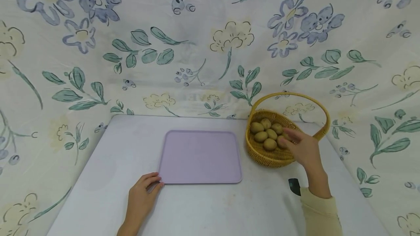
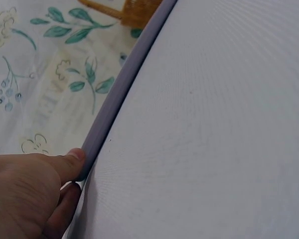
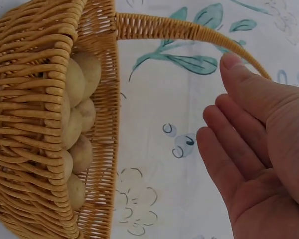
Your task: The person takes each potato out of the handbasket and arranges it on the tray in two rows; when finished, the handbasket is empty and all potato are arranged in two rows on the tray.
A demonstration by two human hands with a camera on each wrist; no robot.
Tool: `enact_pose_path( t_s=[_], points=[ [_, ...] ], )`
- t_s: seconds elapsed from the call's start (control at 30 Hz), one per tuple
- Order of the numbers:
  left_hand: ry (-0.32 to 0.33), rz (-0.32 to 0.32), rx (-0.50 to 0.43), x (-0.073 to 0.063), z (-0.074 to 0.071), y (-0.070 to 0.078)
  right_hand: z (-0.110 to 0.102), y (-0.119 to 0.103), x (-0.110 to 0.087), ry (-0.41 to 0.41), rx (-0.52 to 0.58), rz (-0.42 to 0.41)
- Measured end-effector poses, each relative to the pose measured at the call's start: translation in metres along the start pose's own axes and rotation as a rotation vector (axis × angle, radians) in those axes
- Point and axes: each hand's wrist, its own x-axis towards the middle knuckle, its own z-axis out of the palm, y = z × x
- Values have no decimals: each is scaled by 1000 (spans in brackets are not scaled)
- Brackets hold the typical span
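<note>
A flat, light purple tray (image 1: 201,157) lies on the white table. My left hand (image 1: 144,194) pinches its near left corner, with the thumb (image 2: 75,155) against the purple rim (image 2: 120,92) in the left wrist view. To the right of the tray stands a wicker basket (image 1: 269,161) with a tall arched handle, holding several small potatoes (image 1: 260,136). Over the basket's right side is my right hand (image 1: 303,148), its fingers extended and loosely parted. In the right wrist view that hand (image 3: 261,144) holds nothing and sits apart from the potatoes (image 3: 79,122), beside the handle (image 3: 184,29).
The white table (image 1: 124,148) ends at a back edge against a floral cloth (image 1: 197,83) that hangs behind and around it. The basket's handle (image 1: 288,93) arches high near the table's back right. A small dark object (image 1: 294,187) shows beside the right wrist.
</note>
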Motion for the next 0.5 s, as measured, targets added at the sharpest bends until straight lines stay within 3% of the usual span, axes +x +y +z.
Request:
enact_pose_path(
  t_s=[0.23, 0.5],
  points=[
    [15, 20, -15, 0, 0, 1, -2, 2, 10, -124, -3, -24],
    [12, 39, -28, -1, 0, -1, 1, 3, 21, -197, -23, -5]
  ],
)
